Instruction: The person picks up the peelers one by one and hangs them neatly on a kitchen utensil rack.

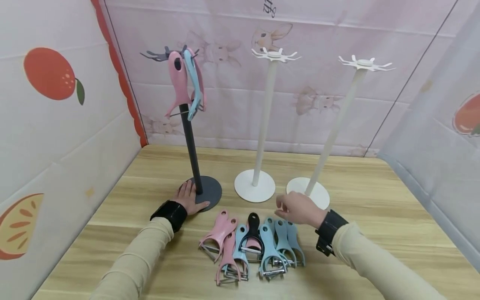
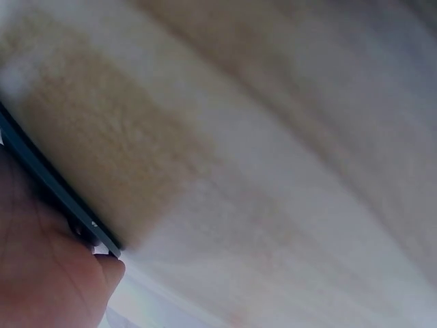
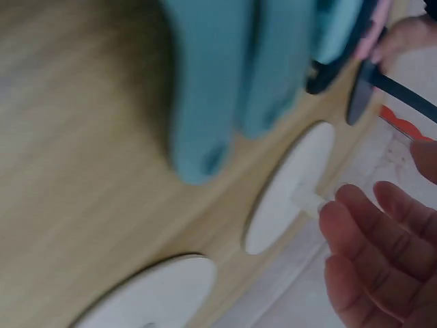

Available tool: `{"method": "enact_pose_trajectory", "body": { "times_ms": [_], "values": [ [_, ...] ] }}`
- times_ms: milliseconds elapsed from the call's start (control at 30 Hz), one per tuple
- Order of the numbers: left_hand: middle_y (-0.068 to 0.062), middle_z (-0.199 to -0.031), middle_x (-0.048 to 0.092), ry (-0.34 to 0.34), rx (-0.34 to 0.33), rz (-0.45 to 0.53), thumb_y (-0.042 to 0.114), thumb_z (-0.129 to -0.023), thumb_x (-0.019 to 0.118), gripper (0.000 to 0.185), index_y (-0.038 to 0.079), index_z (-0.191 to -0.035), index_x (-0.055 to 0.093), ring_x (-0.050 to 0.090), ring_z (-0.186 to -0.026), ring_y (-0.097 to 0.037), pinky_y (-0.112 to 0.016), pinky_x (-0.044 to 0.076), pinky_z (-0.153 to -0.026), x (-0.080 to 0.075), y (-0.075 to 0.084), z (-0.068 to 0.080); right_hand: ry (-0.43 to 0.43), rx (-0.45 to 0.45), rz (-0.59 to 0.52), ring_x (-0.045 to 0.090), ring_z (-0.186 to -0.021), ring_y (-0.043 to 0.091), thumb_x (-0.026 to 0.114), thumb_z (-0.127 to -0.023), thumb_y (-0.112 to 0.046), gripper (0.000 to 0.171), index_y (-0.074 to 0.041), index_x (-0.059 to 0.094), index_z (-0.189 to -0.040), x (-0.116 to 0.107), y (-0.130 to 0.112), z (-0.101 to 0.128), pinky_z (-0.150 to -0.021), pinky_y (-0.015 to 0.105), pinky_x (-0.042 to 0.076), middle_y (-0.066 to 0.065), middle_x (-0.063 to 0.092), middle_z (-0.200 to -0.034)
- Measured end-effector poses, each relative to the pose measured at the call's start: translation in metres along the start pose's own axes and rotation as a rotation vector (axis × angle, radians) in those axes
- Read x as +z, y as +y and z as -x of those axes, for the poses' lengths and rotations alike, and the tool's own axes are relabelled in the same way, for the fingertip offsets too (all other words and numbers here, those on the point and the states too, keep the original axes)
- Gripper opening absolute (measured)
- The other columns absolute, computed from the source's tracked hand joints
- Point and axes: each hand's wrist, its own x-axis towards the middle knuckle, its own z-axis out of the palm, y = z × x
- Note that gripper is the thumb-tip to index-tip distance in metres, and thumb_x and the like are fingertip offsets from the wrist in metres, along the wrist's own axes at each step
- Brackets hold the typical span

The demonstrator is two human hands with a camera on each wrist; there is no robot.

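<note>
left hand lies flat, steadying the dark stand; right hand, fingers loose and empty, hovers over the peelers; next, pinching one.

Peelers lie just below the right hand; white stands block beyond it; bare surface to its right

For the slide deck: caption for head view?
Left hand rests on dark stand's base; right hand hovers over peelers.
</note>
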Motion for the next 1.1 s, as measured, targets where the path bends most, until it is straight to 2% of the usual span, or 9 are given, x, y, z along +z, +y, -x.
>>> {"method": "enact_pose_trajectory", "body": {
  "times_ms": [100,333,533,733,1100],
  "values": [
    [-0.028,-0.147,0.001,0.012,0.004,0.002,0.056,-0.087,0.043,0.090,-0.009,-0.142,0.012,-0.001,-0.136,-0.039,-0.048,0.004,-0.108,0.000,-0.001,-0.001,-0.048,0.059,0.032,0.045,-0.051,0.006,0.069,-0.079,-0.022,0.014,-0.010,0.062,-0.077,0.009,0.003,0.012,-0.045,0.023,0.039,-0.007,0.051,-0.059],
    [-0.027,-0.148,0.001,0.012,0.001,-0.002,0.057,-0.087,0.043,0.091,-0.008,-0.142,0.011,0.000,-0.136,-0.038,-0.048,0.004,-0.108,0.003,-0.004,-0.004,-0.158,0.204,0.002,0.044,-0.054,0.012,0.072,-0.076,-0.025,0.020,-0.013,0.058,-0.070,0.023,0.002,0.027,-0.049,0.029,0.037,-0.005,0.048,-0.060],
    [-0.028,-0.148,0.002,0.021,-0.003,0.006,0.058,-0.086,0.044,0.092,-0.008,-0.142,0.012,0.001,-0.136,-0.039,-0.049,0.005,-0.108,0.005,-0.006,-0.005,-0.135,0.224,-0.006,0.043,-0.054,0.011,0.071,-0.077,-0.026,0.020,-0.013,0.057,-0.070,0.030,0.002,0.032,-0.050,0.029,0.037,-0.006,0.048,-0.060],
    [-0.028,-0.147,0.003,0.030,-0.003,0.004,0.057,-0.086,0.045,0.092,-0.009,-0.142,0.013,0.001,-0.135,-0.039,-0.050,0.006,-0.108,0.004,-0.007,-0.005,-0.132,0.242,-0.020,0.044,-0.056,0.012,0.071,-0.077,-0.019,0.016,-0.011,0.058,-0.072,0.030,0.002,0.030,-0.051,0.029,0.038,-0.004,0.049,-0.063],
    [-0.027,-0.148,0.000,0.014,-0.008,0.007,0.056,-0.087,0.044,0.091,-0.008,-0.143,0.010,-0.001,-0.136,-0.039,-0.050,0.004,-0.108,0.004,-0.002,-0.003,-0.100,0.281,0.020,0.039,-0.053,0.012,0.073,-0.072,-0.014,0.018,-0.010,0.055,-0.069,0.034,0.003,0.036,-0.047,0.027,0.032,-0.004,0.042,-0.058]
  ]
}}
